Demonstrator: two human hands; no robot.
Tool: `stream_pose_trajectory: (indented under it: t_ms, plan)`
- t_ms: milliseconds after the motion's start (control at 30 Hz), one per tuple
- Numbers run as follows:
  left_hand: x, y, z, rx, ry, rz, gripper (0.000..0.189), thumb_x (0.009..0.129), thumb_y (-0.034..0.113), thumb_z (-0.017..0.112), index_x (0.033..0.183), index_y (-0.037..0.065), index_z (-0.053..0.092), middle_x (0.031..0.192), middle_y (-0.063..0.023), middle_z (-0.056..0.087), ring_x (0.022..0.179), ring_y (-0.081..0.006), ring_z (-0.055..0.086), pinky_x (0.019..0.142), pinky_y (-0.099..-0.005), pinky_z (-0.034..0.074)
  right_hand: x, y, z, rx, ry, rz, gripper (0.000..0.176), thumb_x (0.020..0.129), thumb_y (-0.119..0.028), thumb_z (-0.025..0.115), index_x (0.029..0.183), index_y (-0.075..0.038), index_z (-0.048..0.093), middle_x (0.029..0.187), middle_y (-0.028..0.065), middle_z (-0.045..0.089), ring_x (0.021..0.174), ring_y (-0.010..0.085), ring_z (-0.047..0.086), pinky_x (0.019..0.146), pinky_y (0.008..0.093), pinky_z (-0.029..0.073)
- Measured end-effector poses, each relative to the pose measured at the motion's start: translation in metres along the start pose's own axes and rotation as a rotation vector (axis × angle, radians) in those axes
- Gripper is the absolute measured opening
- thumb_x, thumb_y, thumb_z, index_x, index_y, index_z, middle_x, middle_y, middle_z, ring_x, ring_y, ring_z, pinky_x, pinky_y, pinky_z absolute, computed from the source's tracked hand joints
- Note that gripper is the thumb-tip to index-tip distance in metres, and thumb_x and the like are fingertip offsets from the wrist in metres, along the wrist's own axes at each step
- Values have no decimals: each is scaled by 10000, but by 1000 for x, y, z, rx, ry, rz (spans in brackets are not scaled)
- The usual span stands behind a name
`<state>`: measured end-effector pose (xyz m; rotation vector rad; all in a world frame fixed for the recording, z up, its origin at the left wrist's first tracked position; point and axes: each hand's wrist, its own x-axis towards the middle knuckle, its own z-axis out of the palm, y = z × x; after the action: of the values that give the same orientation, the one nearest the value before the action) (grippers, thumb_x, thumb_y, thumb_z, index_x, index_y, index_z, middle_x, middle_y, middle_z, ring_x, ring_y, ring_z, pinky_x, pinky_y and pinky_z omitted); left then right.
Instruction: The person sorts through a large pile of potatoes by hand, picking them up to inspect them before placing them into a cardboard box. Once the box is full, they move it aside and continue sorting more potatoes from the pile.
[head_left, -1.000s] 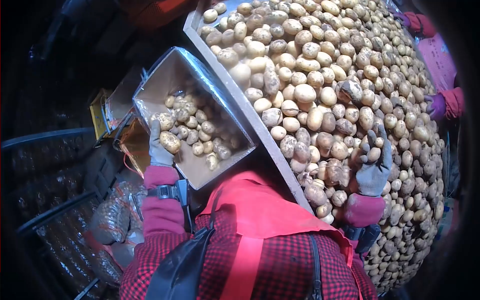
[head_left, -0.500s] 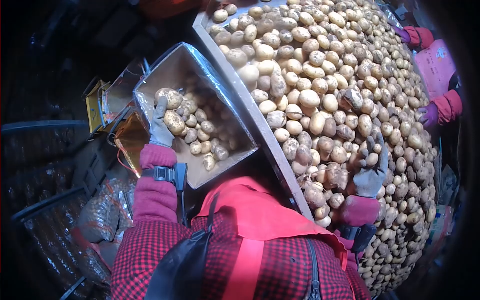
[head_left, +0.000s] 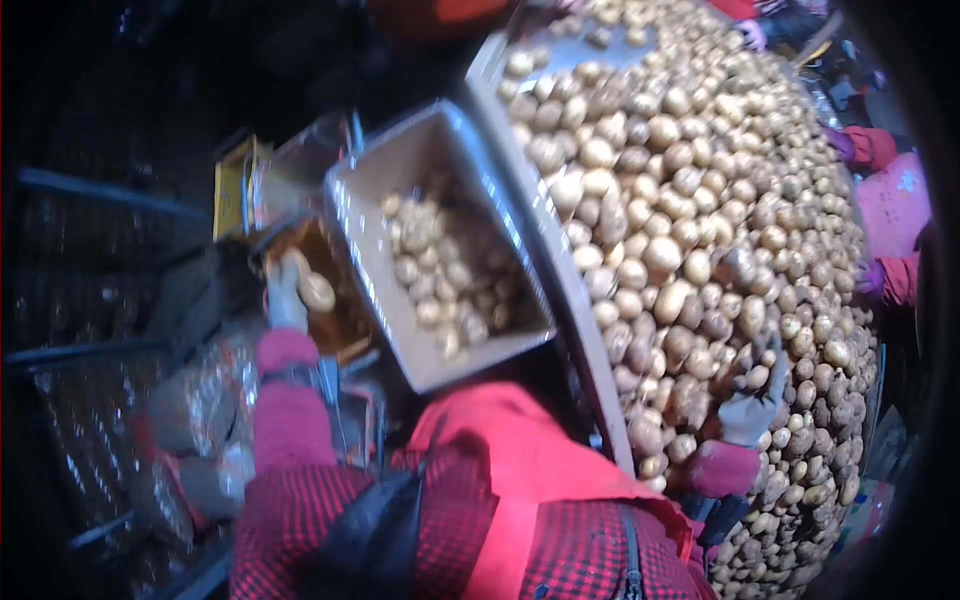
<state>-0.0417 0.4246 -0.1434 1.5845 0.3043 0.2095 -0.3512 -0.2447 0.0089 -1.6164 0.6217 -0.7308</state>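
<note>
My gloved left hand (head_left: 286, 296) is closed on potatoes (head_left: 317, 292) above an orange-lined container (head_left: 340, 330), left of the box. The image is blurred there. A pale box (head_left: 400, 340) with clear plastic round its rim holds many potatoes (head_left: 425, 230). My gloved right hand (head_left: 755, 405) rests on the large potato heap (head_left: 660, 255), its fingers curled round a small potato (head_left: 757, 377).
A metal edge (head_left: 560, 270) borders the heap. A yellow crate (head_left: 232, 190) stands behind the orange-lined container. Filled bags (head_left: 200, 410) lie at lower left. Across the heap are a co-worker's pink sleeve (head_left: 872, 147) and purple-gloved hand (head_left: 870, 277).
My left hand has moved with its potatoes from over the box to over the orange-lined container. The view has shifted, so the box and heap appear further right.
</note>
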Motion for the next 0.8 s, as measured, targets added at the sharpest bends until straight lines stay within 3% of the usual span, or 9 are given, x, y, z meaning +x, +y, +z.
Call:
stream_pose_trajectory:
  t_ms: [100, 133, 200, 267, 333, 367, 433, 600, 800]
  plan:
    - [0, -58, -7, 293, -7, 82, 540, 1006, 159, 642, 1500, 43, 456, 1562, -175, 387, 1343, -281, 505, 1087, -371, 453, -1, 10, -10, 116, -26, -2, 562, 1002, -9, 531, 1547, -22, 395, 1361, 133, 582, 1041, 121, 615, 786, 189, 523]
    - [-19, -34, 30, 170, 48, -47, 627, 1014, 156, 626, 1567, 76, 343, 1567, -216, 369, 1421, -286, 407, 1122, -392, 411, -2, 3, -5, 276, -26, 93, 558, 1005, -7, 526, 1548, -49, 405, 1343, 118, 588, 997, 109, 611, 786, 190, 526]
    - [-36, -7, 78, 220, 139, -115, 716, 978, 233, 681, 1575, 69, 320, 1559, -236, 377, 1381, -285, 433, 1107, -381, 404, -6, -18, 12, 377, 9, 184, 566, 1011, -11, 528, 1557, -101, 411, 1281, 88, 606, 892, 73, 591, 741, 171, 520]
    - [-59, 34, 123, 455, 125, 69, 650, 952, 226, 688, 1518, 48, 424, 1446, -227, 515, 1317, -309, 514, 1111, -401, 413, -9, 4, -1, 53, -53, -19, 649, 953, 17, 587, 1561, -119, 403, 1270, 88, 609, 930, 90, 604, 777, 194, 530]
    - [-50, 27, 150, 407, 64, 321, 642, 934, 223, 692, 1496, 32, 448, 1422, -208, 546, 1307, -315, 535, 1124, -412, 409, -12, 0, 3, 420, 14, 176, 676, 923, 32, 607, 1554, -108, 408, 1255, 80, 609, 938, 94, 608, 780, 197, 531]
    - [-62, 46, 168, 456, 26, 381, 638, 926, 222, 696, 1485, 26, 459, 1423, -208, 547, 1311, -318, 534, 1128, -416, 408, -14, 3, 2, 328, 6, 68, 633, 932, 39, 581, 1533, -95, 434, 1224, 62, 610, 932, 96, 610, 781, 193, 531]
    - [-95, 101, 215, 560, -57, 493, 630, 911, 219, 703, 1464, 14, 481, 1423, -208, 549, 1320, -324, 531, 1135, -422, 407, -15, -9, 5, 402, 90, 187, 547, 958, 25, 543, 1492, -82, 483, 1158, 24, 602, 926, 90, 594, 711, 187, 523]
    - [-142, 134, 281, 603, -341, 741, 613, 885, 234, 715, 1425, 14, 528, 1404, -229, 556, 1313, -394, 521, 1142, -460, 396, -14, -23, 0, 956, 114, 402, 472, 1028, -270, 557, 1483, -166, 488, 981, -20, 622, 738, 121, 618, 542, 220, 504]
    - [-205, 162, 363, 734, -880, 1060, 682, 848, 393, 721, 1411, 55, 538, 1365, -233, 564, 1278, -427, 521, 1095, -513, 393, -11, -24, -11, 1146, -3, 415, 394, 1087, -413, 449, 1375, -176, 577, 991, -21, 671, 797, 142, 635, 561, 278, 517]
